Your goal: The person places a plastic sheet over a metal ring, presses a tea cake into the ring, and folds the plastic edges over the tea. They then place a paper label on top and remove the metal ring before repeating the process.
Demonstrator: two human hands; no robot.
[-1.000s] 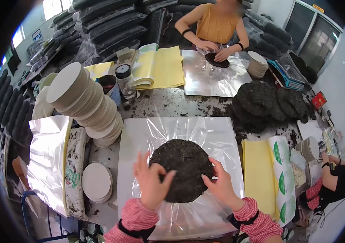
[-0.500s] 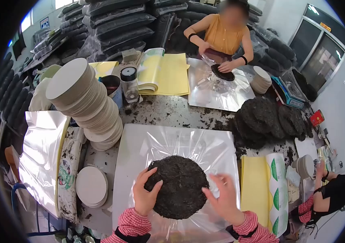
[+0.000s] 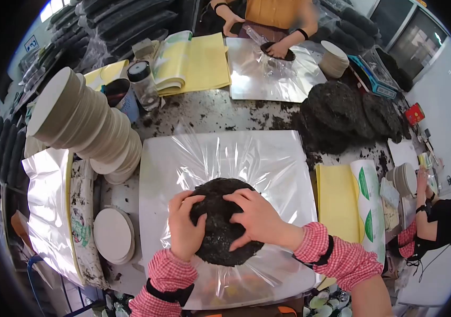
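A round, dark, rough-textured disc (image 3: 217, 240) lies on clear plastic film (image 3: 268, 158) over a pale square board (image 3: 157, 153). My left hand (image 3: 186, 224) rests at the disc's left edge, its fingers and thumb spread apart on the surface. On the right part of the same disc lies my right hand (image 3: 254, 216), fingers spread and curved over the top. Neither hand is closed around anything. Both forearms wear red checked sleeves with black bands.
Round pale boards (image 3: 85, 121) form a tall, leaning stack at the left. Dark discs (image 3: 336, 113) are piled at the right, above yellow sheets (image 3: 334, 201). Across the table a person (image 3: 273, 13) handles another dark disc. Another person (image 3: 439, 222) is at the far right.
My right hand has moved left from beside the disc onto its top. My left hand stays at the disc's left edge. The view has tilted down, so the surroundings sit higher.
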